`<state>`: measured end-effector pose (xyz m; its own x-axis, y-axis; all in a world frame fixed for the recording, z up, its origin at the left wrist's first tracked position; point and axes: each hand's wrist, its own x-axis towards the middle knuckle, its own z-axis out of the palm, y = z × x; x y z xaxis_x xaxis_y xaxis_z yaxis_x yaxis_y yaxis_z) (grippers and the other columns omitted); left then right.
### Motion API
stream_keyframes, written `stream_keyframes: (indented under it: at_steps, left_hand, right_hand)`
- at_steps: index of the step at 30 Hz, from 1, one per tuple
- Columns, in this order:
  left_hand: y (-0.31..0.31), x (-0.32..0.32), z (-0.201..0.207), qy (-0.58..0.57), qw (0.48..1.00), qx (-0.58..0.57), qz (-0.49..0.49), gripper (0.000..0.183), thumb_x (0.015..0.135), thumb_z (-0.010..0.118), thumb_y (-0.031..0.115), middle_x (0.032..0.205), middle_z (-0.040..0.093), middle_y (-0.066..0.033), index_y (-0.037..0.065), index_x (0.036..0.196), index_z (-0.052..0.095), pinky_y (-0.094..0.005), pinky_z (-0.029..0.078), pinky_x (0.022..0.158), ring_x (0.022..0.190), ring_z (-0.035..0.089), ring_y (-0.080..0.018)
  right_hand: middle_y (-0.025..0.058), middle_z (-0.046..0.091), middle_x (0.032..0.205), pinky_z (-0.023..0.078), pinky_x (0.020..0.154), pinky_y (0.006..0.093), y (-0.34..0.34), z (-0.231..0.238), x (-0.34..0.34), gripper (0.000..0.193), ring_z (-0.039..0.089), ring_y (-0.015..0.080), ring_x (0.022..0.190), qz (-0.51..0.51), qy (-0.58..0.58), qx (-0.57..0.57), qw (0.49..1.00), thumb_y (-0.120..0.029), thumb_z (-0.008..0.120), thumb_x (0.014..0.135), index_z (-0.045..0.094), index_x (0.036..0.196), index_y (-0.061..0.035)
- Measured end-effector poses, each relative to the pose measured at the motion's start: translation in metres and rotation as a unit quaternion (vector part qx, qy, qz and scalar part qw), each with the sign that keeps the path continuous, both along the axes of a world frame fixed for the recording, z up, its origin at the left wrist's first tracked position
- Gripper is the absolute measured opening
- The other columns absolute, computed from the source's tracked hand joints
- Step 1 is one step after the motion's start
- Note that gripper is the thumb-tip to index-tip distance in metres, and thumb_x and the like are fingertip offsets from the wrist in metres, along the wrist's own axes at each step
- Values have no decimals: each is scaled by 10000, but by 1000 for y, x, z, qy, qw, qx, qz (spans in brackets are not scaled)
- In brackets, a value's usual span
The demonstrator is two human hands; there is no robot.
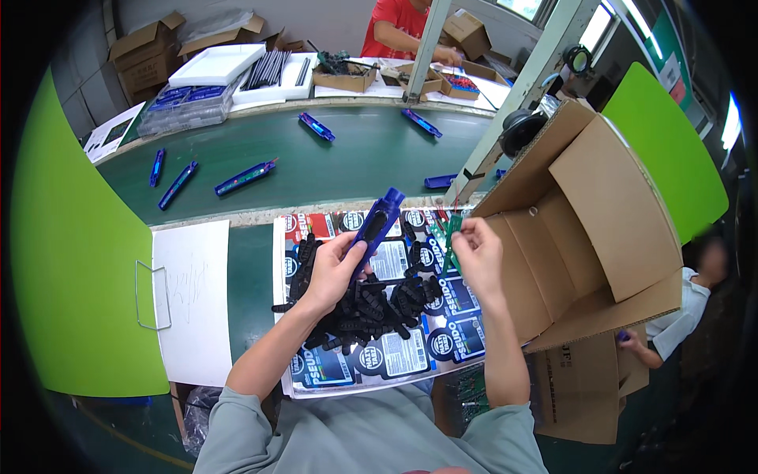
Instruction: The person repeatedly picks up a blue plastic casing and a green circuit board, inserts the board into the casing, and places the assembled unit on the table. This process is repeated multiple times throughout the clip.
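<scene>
My left hand (335,272) is closed round a long blue plastic housing (380,217), which tilts up and to the right and has a dark opening along its face. In my right hand (480,257), a narrow green circuit board (452,245) is pinched between thumb and fingers, with thin reddish wire near its upper end. The board is apart from the housing, to its right. Below both hands, a heap of small black ribbed plastic pieces (371,312) lies on printed sheets (407,357) in blue, white and red.
An open cardboard box (545,261) stands at the right beside a metal post (529,87). Several blue housings (251,179) lie on the green conveyor belt (268,138) ahead. Across it, a person in red (395,31) handles small parts; another person (683,312) is at the right.
</scene>
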<state>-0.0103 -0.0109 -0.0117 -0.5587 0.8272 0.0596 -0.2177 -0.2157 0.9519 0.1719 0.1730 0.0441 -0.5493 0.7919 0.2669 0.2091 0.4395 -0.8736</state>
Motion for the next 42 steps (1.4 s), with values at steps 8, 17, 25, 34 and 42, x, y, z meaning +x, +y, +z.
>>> stream_keyframes:
  at_steps: [8,17,25,34,42]
  left_hand:
    - [-2,18,8,-28,998,22,-56,214,1034,546,102,994,697,-90,-45,1166,629,-266,567,708,757,675,-120]
    - [-3,22,17,-94,993,28,-63,220,1030,558,115,964,690,-96,-16,1204,589,-265,555,671,741,666,-123]
    - [-3,25,13,-68,997,-8,-47,207,1033,594,205,825,674,-59,3,1043,637,-229,478,546,604,600,-85]
    - [-1,28,6,-83,996,30,-33,271,1054,551,225,898,686,-59,9,1202,619,-240,510,632,681,622,-86]
    - [-1,38,9,-104,992,72,-27,452,1085,474,306,1032,683,-65,16,1429,517,-276,547,740,812,650,-106]
  right_hand:
    - [125,719,1009,479,780,233,-6,-3,3,147,632,90,834,148,118,-236,953,14,575,935,516,1064,-22]
    - [87,672,967,505,805,260,-22,10,-1,237,633,115,922,202,157,-262,930,5,663,922,515,1103,-30]
    - [41,659,915,481,686,220,-29,17,6,278,628,97,778,156,154,-207,953,-121,692,971,610,1195,21]
    - [41,646,937,502,760,227,-60,52,4,308,623,102,870,176,139,-61,973,-30,685,954,590,1235,53]
    - [94,704,915,520,662,234,-76,40,-22,217,651,99,721,108,181,55,976,43,776,839,689,1035,70]
